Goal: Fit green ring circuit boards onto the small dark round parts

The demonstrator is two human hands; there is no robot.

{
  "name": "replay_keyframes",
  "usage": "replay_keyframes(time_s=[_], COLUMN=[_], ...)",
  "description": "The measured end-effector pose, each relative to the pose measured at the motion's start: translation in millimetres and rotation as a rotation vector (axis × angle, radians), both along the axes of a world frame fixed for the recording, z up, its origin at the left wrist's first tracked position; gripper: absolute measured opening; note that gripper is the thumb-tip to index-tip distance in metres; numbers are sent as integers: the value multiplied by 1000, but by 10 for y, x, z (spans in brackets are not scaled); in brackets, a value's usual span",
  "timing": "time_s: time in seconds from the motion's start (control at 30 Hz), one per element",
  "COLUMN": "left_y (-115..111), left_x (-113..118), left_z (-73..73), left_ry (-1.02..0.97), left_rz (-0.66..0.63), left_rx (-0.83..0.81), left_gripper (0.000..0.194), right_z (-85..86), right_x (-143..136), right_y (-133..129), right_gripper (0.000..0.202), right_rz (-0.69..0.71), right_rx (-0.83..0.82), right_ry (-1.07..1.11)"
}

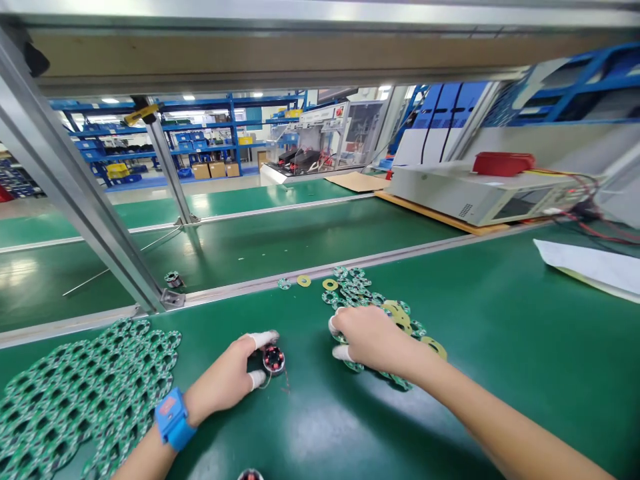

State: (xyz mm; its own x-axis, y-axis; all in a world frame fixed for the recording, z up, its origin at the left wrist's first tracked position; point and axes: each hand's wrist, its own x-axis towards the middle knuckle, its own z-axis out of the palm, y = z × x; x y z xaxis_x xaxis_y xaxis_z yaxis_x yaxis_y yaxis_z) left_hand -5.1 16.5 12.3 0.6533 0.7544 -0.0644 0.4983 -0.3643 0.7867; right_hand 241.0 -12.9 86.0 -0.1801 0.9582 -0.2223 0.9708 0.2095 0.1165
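My left hand [231,373], with white finger covers and a blue wrist strap [174,417], has its thumb and a finger around a small round motor part [273,359] with red windings. Over a loose pile of green ring-shaped boards [355,285] and yellow rings [399,313] is my right hand [367,337]. Its covered fingers are bent together at the pile's left side; what they pinch, if anything, is hidden. A flat sheet of joined green ring boards [85,393] lies at the left.
A metal post [85,167] stands at the left. Beyond the metal rail lies another motor part [173,279]. A second one [250,475] shows at the bottom edge. White paper [590,267] and a grey instrument [460,190] are at the right.
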Motion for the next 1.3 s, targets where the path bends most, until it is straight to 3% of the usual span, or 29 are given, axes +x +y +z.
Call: replay_keyframes(time_s=[0.1, 0.23, 0.47, 0.53, 0.67, 0.77, 0.87, 0.97, 1.07, 1.17, 1.3], left_y=[25, 28, -94, -165, -312, -354, -309, -224, -159, -135, -137], left_x=[-31, -12, 94, 132, 210, 230, 211, 193, 206, 241, 269], left_z=[45, 114, 218, 260, 333, 356, 369, 376, 355, 307, 262], left_ry=[0, -51, -117, -110, 76, 182, 94, -89, -236, -315, -326], left_rz=[89, 202, 204, 195, 120, 85, 172, 286, 297, 229, 200], left_rx=[50, 163, 394, 542, 919, 1020, 831, 402, 86, -68, -114], left_gripper=[64, 47, 28, 21, 18, 21, 23, 22, 28, 32, 32], right_z=[-63, -150, -184, -193, -284, -360, -377, -369, -385, -402, -380], right_x=[-1, -18, 54, 0, -251, -417, -461, -439, -440, -463, -449], right_y=[68, 110, 173, 176, 127, 77, 45, 4, -64, -127, -138], right_gripper=[7, 13, 25, 24, 27, 34, 37, 36, 46, 46, 42], right_rz=[-45, -47, -32, -43, -290, -411, -364, -154, 84, 202, 200], right_rx=[-33, -9, 35, 25, -269, -491, -436, -96, 182, 294, 330], right_ry=[-54, -8, 173, 481, 1564, 1856, 1799, 1551, 1233, 981, 811])
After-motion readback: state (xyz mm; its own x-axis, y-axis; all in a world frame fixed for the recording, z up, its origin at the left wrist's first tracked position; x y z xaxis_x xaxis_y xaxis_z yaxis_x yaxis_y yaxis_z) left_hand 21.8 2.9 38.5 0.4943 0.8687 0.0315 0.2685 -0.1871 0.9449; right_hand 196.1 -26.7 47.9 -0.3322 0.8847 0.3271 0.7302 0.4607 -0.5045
